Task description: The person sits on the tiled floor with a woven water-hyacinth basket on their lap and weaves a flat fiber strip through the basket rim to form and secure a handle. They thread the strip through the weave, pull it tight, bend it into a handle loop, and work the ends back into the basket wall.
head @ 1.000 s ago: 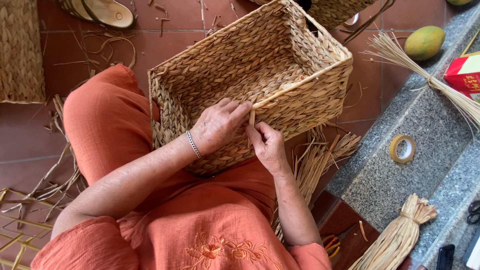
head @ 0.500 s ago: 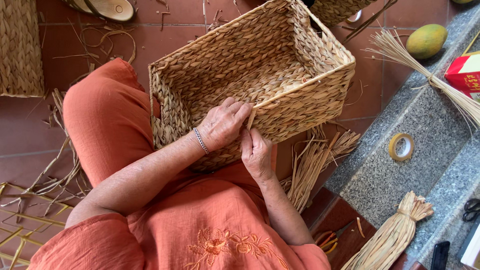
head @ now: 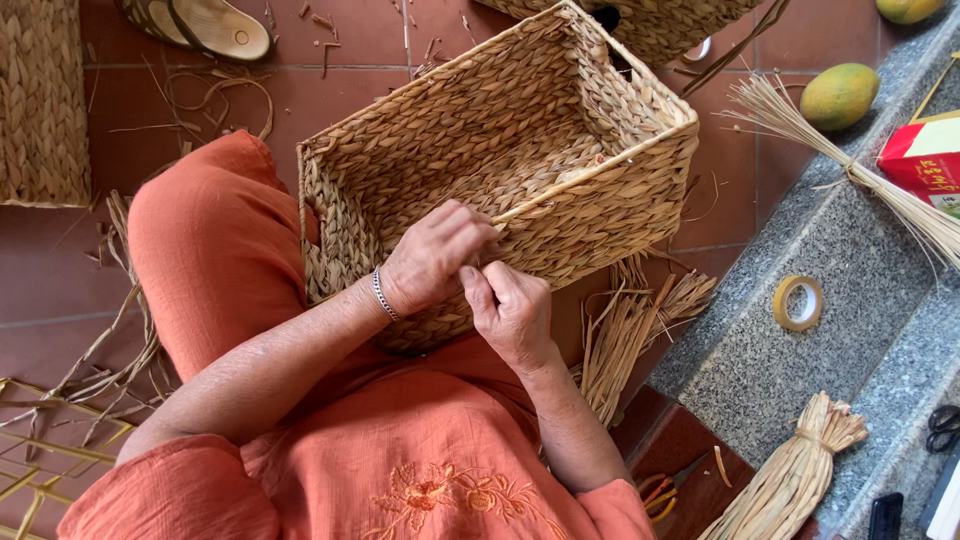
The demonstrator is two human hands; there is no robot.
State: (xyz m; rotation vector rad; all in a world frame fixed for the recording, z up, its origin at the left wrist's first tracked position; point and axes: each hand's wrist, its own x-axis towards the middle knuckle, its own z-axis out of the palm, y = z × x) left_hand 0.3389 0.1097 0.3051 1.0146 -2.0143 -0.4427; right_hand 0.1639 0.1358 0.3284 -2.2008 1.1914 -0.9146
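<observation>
While our left hand point(head: 430, 258) pinches the rectangular woven straw basket's point(head: 480, 150) near rim, our right hand point(head: 512, 312) grips it alongside.

A: Left hand point(head: 432, 258): knuckles up, fingers curled and bunched at the tips, bracelet on the wrist. Forearm slants in from lower left.

B: Right hand point(head: 512, 312)?

A: Back of it faces the camera, thumb and forefinger raised to meet the left fingertips (touching, or nearly so). Both elbows bent.
</observation>
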